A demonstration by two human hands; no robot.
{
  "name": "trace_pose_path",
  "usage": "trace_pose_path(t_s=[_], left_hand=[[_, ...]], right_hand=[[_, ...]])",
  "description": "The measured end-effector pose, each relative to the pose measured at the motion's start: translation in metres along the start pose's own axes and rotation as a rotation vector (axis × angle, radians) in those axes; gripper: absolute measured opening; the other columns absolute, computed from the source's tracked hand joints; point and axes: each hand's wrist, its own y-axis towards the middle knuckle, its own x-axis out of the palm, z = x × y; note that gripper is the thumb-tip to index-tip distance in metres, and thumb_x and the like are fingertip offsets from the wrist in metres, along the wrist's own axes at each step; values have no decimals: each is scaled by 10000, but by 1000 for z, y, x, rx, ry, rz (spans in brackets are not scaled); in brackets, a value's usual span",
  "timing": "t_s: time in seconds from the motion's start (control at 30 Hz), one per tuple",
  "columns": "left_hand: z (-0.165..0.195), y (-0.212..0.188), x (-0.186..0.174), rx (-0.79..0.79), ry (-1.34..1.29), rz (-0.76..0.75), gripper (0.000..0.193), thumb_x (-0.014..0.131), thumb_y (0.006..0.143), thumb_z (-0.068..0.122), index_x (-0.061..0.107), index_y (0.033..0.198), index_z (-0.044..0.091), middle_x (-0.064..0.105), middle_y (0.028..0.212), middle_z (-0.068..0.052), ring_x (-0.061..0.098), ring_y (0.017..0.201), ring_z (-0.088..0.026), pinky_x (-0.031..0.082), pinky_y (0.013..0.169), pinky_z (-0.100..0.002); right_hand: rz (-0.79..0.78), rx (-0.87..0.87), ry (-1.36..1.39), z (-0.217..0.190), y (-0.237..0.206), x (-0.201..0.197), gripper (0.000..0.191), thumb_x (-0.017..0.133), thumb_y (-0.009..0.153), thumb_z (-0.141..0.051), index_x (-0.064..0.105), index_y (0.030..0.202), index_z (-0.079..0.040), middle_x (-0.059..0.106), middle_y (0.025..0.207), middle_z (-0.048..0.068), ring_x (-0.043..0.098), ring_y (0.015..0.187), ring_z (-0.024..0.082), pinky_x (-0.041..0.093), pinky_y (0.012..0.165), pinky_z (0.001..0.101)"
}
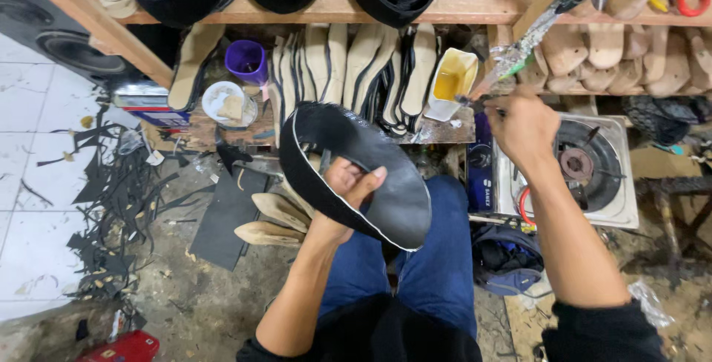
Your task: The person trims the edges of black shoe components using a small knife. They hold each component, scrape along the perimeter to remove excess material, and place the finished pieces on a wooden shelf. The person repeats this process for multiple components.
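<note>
I see my left hand (348, 184) gripping a black sole piece (356, 173) with a pale edge, fingers (368, 182) curled tight around its rim and thumb pressed on the inner face. The piece is held up over my lap, tilted, above blue jeans (437, 258).

My right hand (523, 128) reaches forward to the right, fingers pinched shut on a thin brush handle (478, 104) whose tip points toward a white container of yellow glue (452, 80). The container stands on the low wooden worktop (445, 132), just beside a row of upright insoles (356, 65) edged in black.

A purple cup (246, 60) and a small round white tub (226, 102) sit further left on the same worktop. To the right of my hand lies a single-burner gas stove (593, 169). Wooden shoe lasts (274, 221) rest on the floor below the sole piece, near a dark flat sheet (222, 221). Black offcuts (119, 191) litter the floor on the left. Above, a wooden shelf (334, 10) carries stacks of black material, and more lasts (615, 58) fill the rack on the right.
</note>
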Motion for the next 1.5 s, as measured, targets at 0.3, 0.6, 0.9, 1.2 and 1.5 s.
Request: trace_pose_path(t_s=[0.3, 0.6, 0.9, 1.2, 1.5], left_hand=[[-1, -9, 28, 39, 83, -83, 390, 726, 890, -27, 585, 1253, -1, 708, 1104, -95, 674, 1013, -148, 545, 941, -292], [2, -33, 45, 11, 62, -134, 356, 706, 903, -48, 591, 1238, -11, 706, 1121, -109, 679, 1015, -156, 552, 934, -296], [28, -45, 30, 88, -107, -50, 336, 675, 923, -18, 596, 1247, 21, 698, 1117, -113, 671, 999, -163, 548, 892, -296], [21, -51, 39, 84, -85, -119, 320, 670, 936, -41, 589, 1243, -6, 687, 1132, -101, 664, 1023, -154, 540, 923, -298], [21, -54, 36, 91, -167, -84, 303, 633, 947, -28, 592, 1245, 9, 681, 1131, -88, 655, 1011, -151, 536, 912, -311]], right_hand=[[61, 45, 919, -64, -65, -80, 214, 783, 910, -46, 786, 1121, -81, 665, 977, 37, 622, 914, 134, 479, 824, 245], [85, -38, 868, -78, -73, -107, 230, 784, 895, -34, 785, 1122, -75, 652, 973, 49, 631, 918, 151, 494, 838, 257], [104, 19, 861, -80, -98, -123, 210, 776, 928, -59, 783, 1136, -83, 656, 982, 48, 626, 928, 153, 493, 857, 265], [55, -77, 750, -79, -91, -128, 242, 807, 848, -53, 800, 1088, -80, 667, 941, 70, 635, 878, 157, 490, 781, 271], [93, -80, 798, -85, -102, -127, 249, 806, 852, -18, 794, 1095, -68, 649, 960, 52, 618, 876, 143, 478, 765, 254]])
